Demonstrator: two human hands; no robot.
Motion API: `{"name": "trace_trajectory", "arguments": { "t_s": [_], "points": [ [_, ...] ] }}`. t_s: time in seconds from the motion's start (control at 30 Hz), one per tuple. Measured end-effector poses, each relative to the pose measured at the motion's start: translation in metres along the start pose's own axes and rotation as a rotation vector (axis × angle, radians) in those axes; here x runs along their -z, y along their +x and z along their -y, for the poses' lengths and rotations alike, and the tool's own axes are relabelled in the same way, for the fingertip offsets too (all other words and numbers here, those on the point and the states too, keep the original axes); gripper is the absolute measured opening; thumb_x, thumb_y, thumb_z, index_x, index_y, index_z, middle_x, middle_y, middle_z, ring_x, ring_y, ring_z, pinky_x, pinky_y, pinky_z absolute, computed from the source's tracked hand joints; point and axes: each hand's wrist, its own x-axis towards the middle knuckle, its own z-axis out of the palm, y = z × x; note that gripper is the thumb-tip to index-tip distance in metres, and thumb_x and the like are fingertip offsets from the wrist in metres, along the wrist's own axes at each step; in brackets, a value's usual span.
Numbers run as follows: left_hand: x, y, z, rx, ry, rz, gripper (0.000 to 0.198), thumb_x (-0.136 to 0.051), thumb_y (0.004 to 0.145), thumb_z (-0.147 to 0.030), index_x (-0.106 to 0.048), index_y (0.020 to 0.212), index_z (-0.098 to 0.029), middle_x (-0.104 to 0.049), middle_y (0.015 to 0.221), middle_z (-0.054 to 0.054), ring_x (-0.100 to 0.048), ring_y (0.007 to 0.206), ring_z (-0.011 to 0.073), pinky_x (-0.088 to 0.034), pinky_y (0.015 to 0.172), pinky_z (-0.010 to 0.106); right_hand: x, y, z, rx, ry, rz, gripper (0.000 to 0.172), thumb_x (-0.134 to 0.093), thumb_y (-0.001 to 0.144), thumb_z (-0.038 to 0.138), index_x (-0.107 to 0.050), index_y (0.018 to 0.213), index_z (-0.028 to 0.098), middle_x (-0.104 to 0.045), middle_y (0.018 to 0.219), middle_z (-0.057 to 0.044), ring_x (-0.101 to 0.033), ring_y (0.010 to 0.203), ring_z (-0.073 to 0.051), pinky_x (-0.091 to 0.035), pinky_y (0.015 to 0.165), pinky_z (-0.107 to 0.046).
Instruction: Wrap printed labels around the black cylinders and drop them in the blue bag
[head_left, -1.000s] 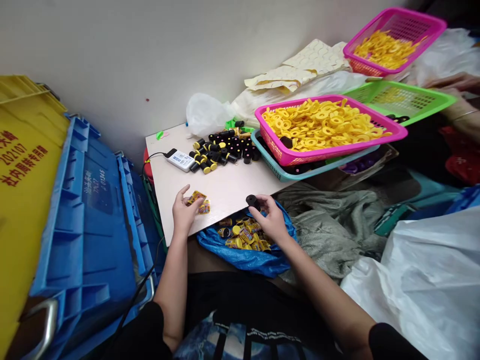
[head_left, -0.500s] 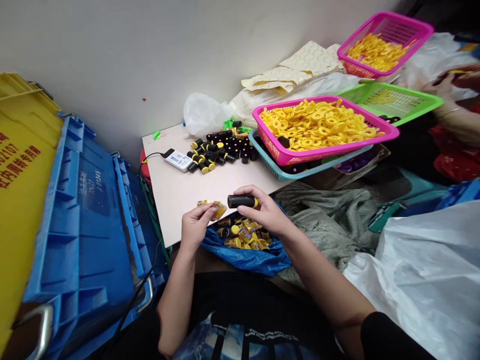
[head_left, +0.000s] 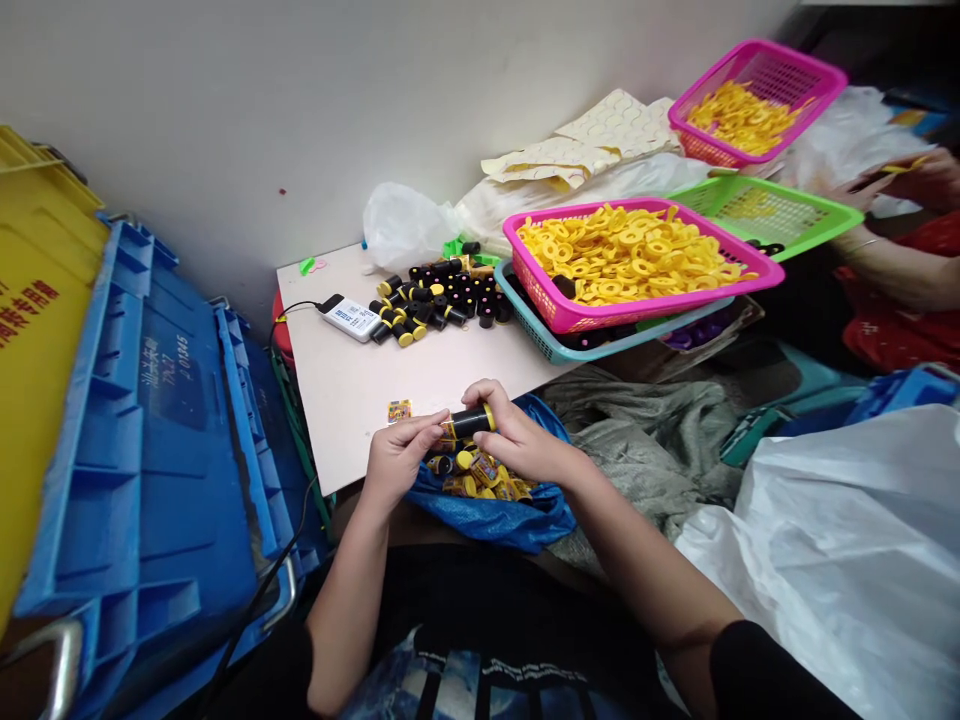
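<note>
My right hand (head_left: 521,440) grips a black cylinder (head_left: 471,423) with a yellow end, held nearly level over the table's front edge. My left hand (head_left: 403,455) pinches a small yellow printed sleeve (head_left: 448,430), which meets the cylinder's left end; whether it is slipped over that end I cannot tell. Another yellow printed piece (head_left: 399,410) lies on the table beside my left fingers. Just below both hands, a blue bag (head_left: 499,525) holds several black-and-yellow cylinders (head_left: 484,470), many with printed wraps.
Black cylinders (head_left: 427,310) are heaped on the white table (head_left: 337,400) near a white device (head_left: 350,318) with a cable. Pink basket (head_left: 570,318) of yellow rings rests on a teal basket (head_left: 551,350). Blue crates (head_left: 150,420) stand left. Another person's hands (head_left: 892,185) work at right.
My two hands have come together, bringing the printed sleeve against the cylinder's left end. The cylinder has tilted slightly. The whole view has shifted a little.
</note>
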Motion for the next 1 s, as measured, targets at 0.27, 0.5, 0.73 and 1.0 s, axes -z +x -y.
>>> {"name": "trace_trajectory", "arguments": {
  "t_s": [0.27, 0.5, 0.73, 1.0],
  "points": [
    [-0.013, -0.002, -0.005, 0.037, -0.018, 0.094, 0.031, -0.080, 0.061, -0.033, -0.076, 0.090, -0.020, -0.075, 0.095, 0.007, -0.068, 0.093, 0.0248, -0.054, 0.086, 0.036, -0.017, -0.004, -0.012, 0.013, 0.309, -0.056, 0.053, -0.053, 0.083, 0.041, -0.037, 0.131, 0.025, -0.044, 0.132, -0.010, -0.042, 0.124, -0.025, -0.035, 0.103, -0.045],
    [-0.027, -0.001, -0.006, 0.106, -0.192, 0.039, 0.033, -0.080, 0.059, -0.036, -0.075, 0.087, -0.020, -0.073, 0.097, 0.007, -0.067, 0.091, 0.0233, -0.055, 0.077, 0.033, -0.027, -0.005, -0.020, -0.243, 1.053, -0.012, 0.047, -0.064, 0.077, 0.051, -0.055, 0.114, 0.023, -0.062, 0.108, -0.005, -0.060, 0.094, -0.018, -0.049, 0.084, -0.034],
    [-0.030, -0.006, -0.002, 0.191, -0.179, 0.121, 0.031, -0.083, 0.055, -0.031, -0.074, 0.082, -0.018, -0.073, 0.088, 0.006, -0.067, 0.079, 0.0195, -0.055, 0.072, 0.030, -0.026, -0.015, -0.032, -0.273, 1.185, 0.102, 0.050, -0.077, 0.067, 0.045, -0.056, 0.106, 0.021, -0.060, 0.090, 0.000, -0.059, 0.079, -0.012, -0.047, 0.076, -0.026],
    [-0.043, -0.009, 0.004, 0.224, -0.472, 0.027, 0.040, -0.081, 0.055, -0.042, -0.068, 0.087, -0.022, -0.071, 0.085, 0.002, -0.067, 0.074, 0.0166, -0.056, 0.069, 0.031, -0.020, -0.011, -0.015, -0.126, 0.765, -0.270, 0.027, -0.074, 0.072, 0.038, -0.063, 0.091, 0.024, -0.058, 0.096, -0.002, -0.057, 0.091, -0.015, -0.049, 0.079, -0.029]
  ]
}}
